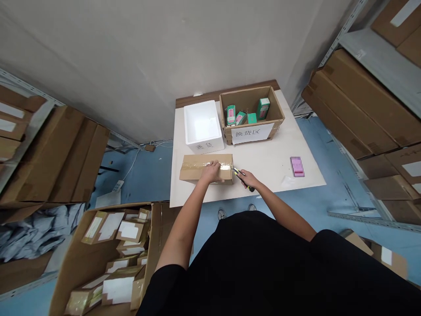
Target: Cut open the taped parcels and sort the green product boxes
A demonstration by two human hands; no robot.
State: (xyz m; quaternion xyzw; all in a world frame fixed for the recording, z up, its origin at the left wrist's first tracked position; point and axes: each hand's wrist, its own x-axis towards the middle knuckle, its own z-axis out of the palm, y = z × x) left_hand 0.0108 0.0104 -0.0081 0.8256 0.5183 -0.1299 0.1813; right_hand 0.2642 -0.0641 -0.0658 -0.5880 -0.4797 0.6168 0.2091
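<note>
A closed cardboard box [194, 166] with clear tape along its top lies near the front edge of the white table [259, 162]. My left hand [212, 172] rests flat on top of it, toward its right end, with the fingers stretched out. In my right hand [249, 179] is a yellow and black box cutter [239, 174], gripped by its handle. Its tip is at the taped right end of the box; whether the blade is in the tape is too small to tell.
Behind the box stand a white foam bin [203, 125] and an open carton [251, 134] holding several green-and-pink boxes. A pink item [297, 166] lies at the table's right. Shelves of cartons flank both sides. A large carton [88, 254] of parcels stands at lower left.
</note>
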